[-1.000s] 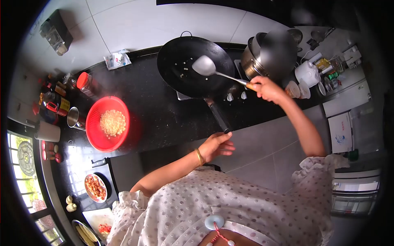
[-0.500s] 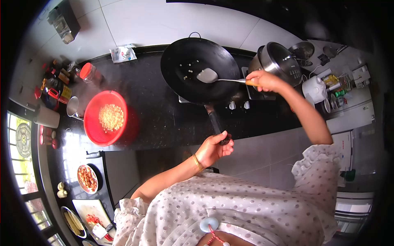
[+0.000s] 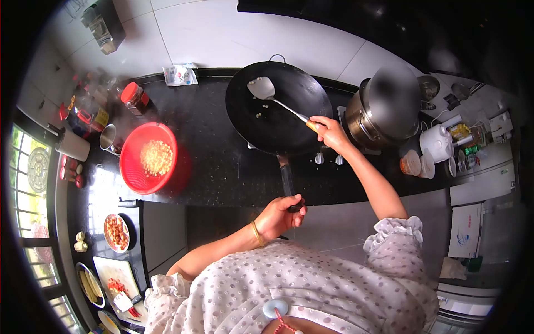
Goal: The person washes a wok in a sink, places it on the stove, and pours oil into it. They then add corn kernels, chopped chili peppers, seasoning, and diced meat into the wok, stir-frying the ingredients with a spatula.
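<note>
My right hand is closed around the wooden handle of a metal spatula. The spatula's blade is inside the black wok, near its upper left side, with a few pale kernels on and below it. At the wok's handle, my left hand has its fingers curled round the end. To the left, a red colander holds many yellow kernels.
Right of the wok stands a steel pot. A red-lidded jar and a metal cup are beyond the colander. Lower left are a plate of brown pieces and a cutting board with chopped red pieces and a cleaver.
The spatula has moved to the wok's upper left side. My left hand, open beside the wok's handle at first, now has its fingers around the handle's end. The camera view has shifted.
</note>
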`<state>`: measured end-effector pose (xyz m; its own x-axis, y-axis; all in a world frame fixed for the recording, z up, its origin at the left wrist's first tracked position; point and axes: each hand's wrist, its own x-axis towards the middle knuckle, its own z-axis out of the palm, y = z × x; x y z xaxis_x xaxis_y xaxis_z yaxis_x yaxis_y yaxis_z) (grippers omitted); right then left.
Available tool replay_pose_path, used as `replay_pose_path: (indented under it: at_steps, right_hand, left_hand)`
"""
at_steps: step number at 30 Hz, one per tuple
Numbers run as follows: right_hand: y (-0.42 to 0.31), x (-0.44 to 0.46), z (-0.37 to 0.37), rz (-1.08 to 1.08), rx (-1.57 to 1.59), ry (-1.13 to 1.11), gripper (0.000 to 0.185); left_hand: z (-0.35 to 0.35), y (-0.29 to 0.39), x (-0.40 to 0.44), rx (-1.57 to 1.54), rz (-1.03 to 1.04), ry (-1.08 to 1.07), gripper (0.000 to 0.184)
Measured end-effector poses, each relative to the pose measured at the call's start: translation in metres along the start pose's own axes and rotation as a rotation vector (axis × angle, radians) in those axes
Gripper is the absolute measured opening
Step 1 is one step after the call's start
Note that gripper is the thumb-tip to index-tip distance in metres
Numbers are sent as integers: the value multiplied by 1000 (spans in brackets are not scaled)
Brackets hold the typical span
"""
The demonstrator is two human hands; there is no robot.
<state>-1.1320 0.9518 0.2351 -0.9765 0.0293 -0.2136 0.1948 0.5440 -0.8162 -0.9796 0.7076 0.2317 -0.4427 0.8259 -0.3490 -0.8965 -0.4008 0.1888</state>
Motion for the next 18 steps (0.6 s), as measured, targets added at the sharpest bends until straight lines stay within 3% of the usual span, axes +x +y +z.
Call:
replay_pose_path:
  at_steps: [5,13,18]
  right_hand:
    - [-9,-2,-8,-17,99,-17,28]
    - [-30,-40,-99,168,-43,-360,29]
    - [-16,-34,-79,261,7,-362,29]
  left_hand:
    - [2,2,-5,6,4,56,22]
    - [3,4,-6,22,2,72,22]
    - [1,2,-5,28,9,67,23]
